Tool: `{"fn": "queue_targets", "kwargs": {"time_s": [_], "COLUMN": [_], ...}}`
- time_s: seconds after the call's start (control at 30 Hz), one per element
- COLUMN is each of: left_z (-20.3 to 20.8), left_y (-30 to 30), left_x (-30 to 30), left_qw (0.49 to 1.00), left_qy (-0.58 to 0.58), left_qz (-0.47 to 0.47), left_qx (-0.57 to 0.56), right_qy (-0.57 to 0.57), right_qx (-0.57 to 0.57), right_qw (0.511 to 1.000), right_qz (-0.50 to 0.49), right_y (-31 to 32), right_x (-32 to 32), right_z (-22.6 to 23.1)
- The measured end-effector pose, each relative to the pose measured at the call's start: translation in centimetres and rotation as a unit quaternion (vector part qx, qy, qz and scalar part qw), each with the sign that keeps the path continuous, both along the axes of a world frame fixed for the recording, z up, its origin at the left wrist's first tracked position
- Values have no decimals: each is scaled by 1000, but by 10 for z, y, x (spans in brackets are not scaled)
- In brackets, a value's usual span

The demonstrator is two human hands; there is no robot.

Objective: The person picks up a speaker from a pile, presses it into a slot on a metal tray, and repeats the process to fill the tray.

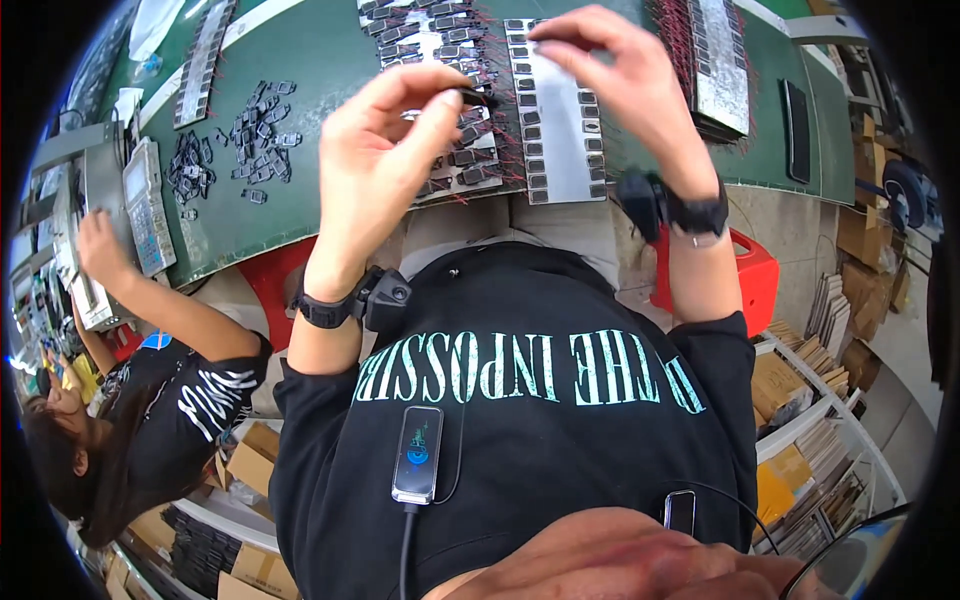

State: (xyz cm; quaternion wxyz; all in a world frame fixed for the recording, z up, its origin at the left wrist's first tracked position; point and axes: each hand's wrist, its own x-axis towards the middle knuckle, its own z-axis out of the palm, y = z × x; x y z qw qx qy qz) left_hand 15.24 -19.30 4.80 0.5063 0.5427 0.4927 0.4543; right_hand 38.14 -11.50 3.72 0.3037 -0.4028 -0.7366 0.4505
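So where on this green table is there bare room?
Bare patches of the green table lie between the loose dark parts and the central wired boards, between those parts and the near edge, and between the rightmost board and the black slab. It's crowded around the left hand and right hand, where wired boards lie beside the pale board.
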Motion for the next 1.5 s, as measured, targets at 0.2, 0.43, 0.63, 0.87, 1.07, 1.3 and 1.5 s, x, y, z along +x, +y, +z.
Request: {"fn": "queue_targets", "kwargs": {"time_s": [0.2,0.43,0.63,0.87,1.07,1.3,1.5], "left_z": [10,18,38,34,35,13,-45], "left_y": [19,35,60,98,117,134,134], "left_x": [-8,-6,10,22,60,90,99], "left_qw": [997,998,997,986,985,949,882], "left_qy": [-43,12,69,149,144,277,416], "left_qz": [71,49,5,-60,-77,-150,-139], "left_qx": [-3,34,19,54,-65,-23,174], "right_qy": [-175,-167,-169,-217,-227,-173,-22], "right_qx": [265,246,271,272,255,247,172], "right_qw": [948,954,943,927,934,944,943], "right_qz": [-15,-39,-98,-139,-105,-134,-285], "right_y": [58,72,62,33,27,12,-20], "right_x": [0,16,27,45,59,66,57], "right_z": [-21,-19,-1,-6,-6,-25,-45]}}
